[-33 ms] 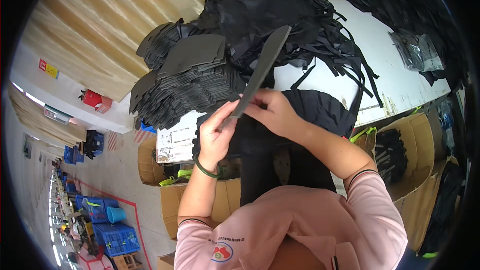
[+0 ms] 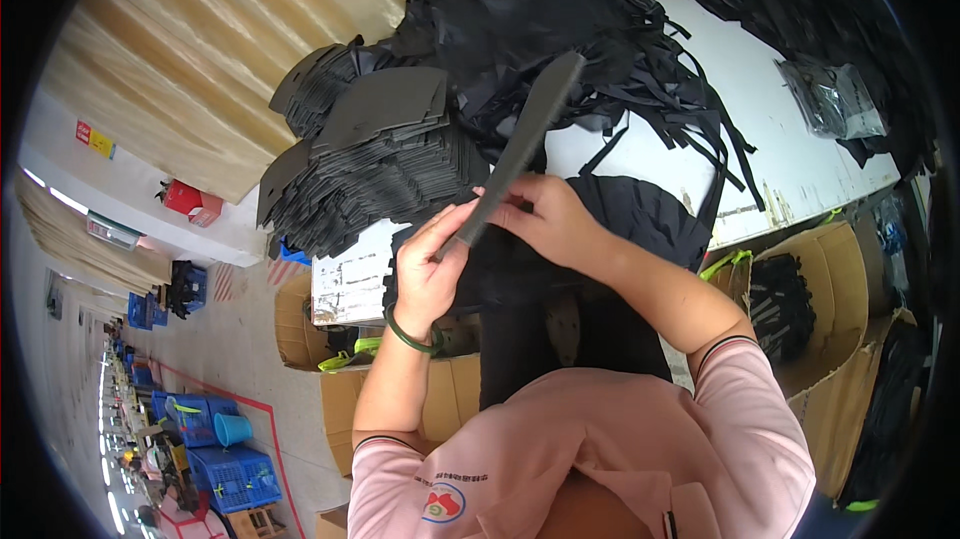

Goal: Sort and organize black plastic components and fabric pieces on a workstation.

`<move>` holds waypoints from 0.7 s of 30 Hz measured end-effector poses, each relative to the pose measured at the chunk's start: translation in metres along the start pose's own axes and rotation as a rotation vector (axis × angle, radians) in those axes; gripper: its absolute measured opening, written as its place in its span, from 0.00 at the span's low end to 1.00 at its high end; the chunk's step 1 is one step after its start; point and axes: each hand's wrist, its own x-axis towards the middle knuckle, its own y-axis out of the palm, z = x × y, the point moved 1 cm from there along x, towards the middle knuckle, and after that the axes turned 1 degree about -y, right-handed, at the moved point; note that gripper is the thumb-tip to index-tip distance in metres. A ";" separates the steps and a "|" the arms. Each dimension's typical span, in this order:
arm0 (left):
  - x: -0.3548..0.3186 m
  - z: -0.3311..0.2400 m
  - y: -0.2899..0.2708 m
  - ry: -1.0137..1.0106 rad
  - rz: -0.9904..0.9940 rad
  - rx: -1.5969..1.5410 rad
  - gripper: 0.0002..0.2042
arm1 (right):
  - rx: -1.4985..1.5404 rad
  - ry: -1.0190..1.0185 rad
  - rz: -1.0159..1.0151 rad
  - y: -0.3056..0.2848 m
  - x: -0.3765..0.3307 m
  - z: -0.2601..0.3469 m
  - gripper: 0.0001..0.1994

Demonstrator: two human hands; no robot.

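Note:
Between my two hands a thin dark grey foam-like panel [image 2: 528, 129] stands on edge, tilted up and to the right. My left hand [image 2: 428, 274] is closed on its near left end. From the other side my right hand [image 2: 550, 221] pinches it near the lower middle; some of its fingers are hidden behind the panel. Under my hands a black fabric piece [image 2: 640, 224] lies over the table's front edge. Stacked panels [image 2: 385, 174] of like shape and colour sit just beyond my left hand.
A large heap of black fabric with straps [image 2: 540, 14] covers the back of the white table [image 2: 745, 134]. Clear plastic-wrapped items [image 2: 835, 104] and more black fabric [image 2: 815, 9] lie at the right. Open cardboard boxes [image 2: 845, 284] stand below. Blue crates [image 2: 232, 479] are on the floor at left.
The panel has turned slightly, so a bit more of its flat face shows. Both hands keep their hold in nearly the same place.

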 end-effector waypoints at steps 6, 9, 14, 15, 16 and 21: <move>0.021 -0.031 -0.005 0.598 0.029 0.810 0.25 | 0.487 0.232 0.669 -0.090 -0.023 0.031 0.24; 0.020 -0.024 -0.013 0.554 0.099 0.769 0.24 | 0.590 0.327 0.303 -0.082 -0.035 0.041 0.22; -0.005 0.003 -0.024 0.251 -0.103 -0.306 0.19 | 0.293 0.568 0.030 -0.102 -0.046 0.006 0.17; -0.005 0.008 -0.033 0.228 -0.231 -0.417 0.09 | 0.296 0.633 0.023 -0.113 -0.054 -0.017 0.16; -0.007 0.009 -0.040 0.141 -0.416 -0.476 0.06 | 0.293 0.637 0.015 -0.122 -0.062 -0.039 0.16; -0.043 0.050 -0.110 -0.054 -0.766 -0.500 0.05 | -0.251 0.842 0.034 -0.163 -0.095 -0.084 0.25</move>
